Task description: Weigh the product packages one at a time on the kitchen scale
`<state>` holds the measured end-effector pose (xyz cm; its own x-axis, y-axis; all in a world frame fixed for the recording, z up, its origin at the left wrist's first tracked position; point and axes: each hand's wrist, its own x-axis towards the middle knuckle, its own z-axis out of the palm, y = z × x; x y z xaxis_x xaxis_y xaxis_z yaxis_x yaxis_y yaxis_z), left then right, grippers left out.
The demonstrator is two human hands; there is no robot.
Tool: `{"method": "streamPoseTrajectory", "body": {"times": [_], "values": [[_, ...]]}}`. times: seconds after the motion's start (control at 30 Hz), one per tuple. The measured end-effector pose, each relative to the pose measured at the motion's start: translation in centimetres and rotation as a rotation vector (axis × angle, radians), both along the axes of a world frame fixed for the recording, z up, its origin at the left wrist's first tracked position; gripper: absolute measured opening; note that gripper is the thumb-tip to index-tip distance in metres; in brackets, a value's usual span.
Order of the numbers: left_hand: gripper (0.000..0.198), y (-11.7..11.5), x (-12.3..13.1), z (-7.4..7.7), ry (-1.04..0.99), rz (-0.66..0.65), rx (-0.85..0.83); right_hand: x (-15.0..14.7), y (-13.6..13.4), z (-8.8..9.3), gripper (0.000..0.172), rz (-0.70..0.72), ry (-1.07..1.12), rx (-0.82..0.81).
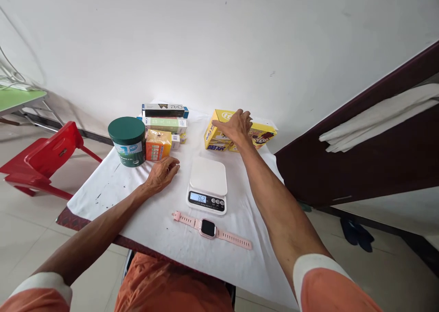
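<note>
Head view: left hand (162, 173) half-curled, empty, left of scale (208, 177); right hand (238, 127) splayed over yellow box (213, 138) behind scale, grip unclear.

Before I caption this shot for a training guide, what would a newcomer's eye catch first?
Probably the white scale, its display lit, in the middle of the cloth-covered table, with a pink-strapped watch in front. Past it, to the right, the right hand lies over bright yellow packaging. To the left, a dark green tub and, beside the table, a red chair also stand out.

Right hand (238, 125) on yellow box (218, 137) beyond white scale (208, 178)
</note>
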<state>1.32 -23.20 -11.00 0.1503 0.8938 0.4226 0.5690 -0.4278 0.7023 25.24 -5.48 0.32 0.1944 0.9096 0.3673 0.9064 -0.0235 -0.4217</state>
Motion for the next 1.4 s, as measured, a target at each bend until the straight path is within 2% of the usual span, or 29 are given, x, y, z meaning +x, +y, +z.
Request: {"method": "streamPoseTrajectory", "body": {"times": [0.17,0.3,0.4,0.5,0.57,0.67,0.87,0.97,1.07,1.13,1.23,1.4], "values": [[0.013,0.4,0.0,-0.2,0.01,0.016,-0.011,0.0,-0.9,-0.2,0.079,0.005,0.099,-0.045],[0.014,0.5,-0.2,-0.4,0.032,-0.014,-0.024,0.6,-2.3,0.7,0.087,0.027,0.113,0.056],[0.015,0.5,-0.2,-0.5,0.041,-0.023,-0.022,1.8,-3.5,2.4,0.092,0.107,0.114,0.12],[0.015,0.6,-0.2,-0.7,0.041,-0.014,-0.019,2.9,-5.4,4.0,0.093,0.241,0.091,0.105],[0.014,0.7,-0.1,-0.8,0.048,-0.018,-0.017,3.3,-7.1,4.4,0.094,0.323,0.076,0.09],[0.014,0.7,-0.2,-0.9,0.06,-0.023,-0.006,3.0,-10.0,3.9,0.096,0.378,0.073,0.075],[0.014,0.6,-0.3,-0.8,0.088,-0.026,-0.001,1.3,-14.7,2.1,0.092,0.323,0.052,0.145],[0.013,0.7,-0.3,-0.9,0.091,-0.023,0.003,0.6,-16.0,1.7,0.091,0.29,0.028,0.208],[0.013,0.7,-0.3,-0.9,0.09,-0.031,0.008,0.5,-16.6,1.7,0.099,0.273,0.017,0.207],[0.013,0.8,-0.3,-0.9,0.092,-0.034,0.009,1.1,-16.9,1.8,0.099,0.254,0.035,0.182],[0.014,0.8,-0.3,-0.9,0.09,-0.039,0.007,2.6,-17.2,2.3,0.091,0.243,0.098,0.189],[0.014,0.8,-0.3,-1.0,0.09,-0.038,-0.006,5.2,-17.9,3.4,0.077,0.242,0.231,0.351]]}}
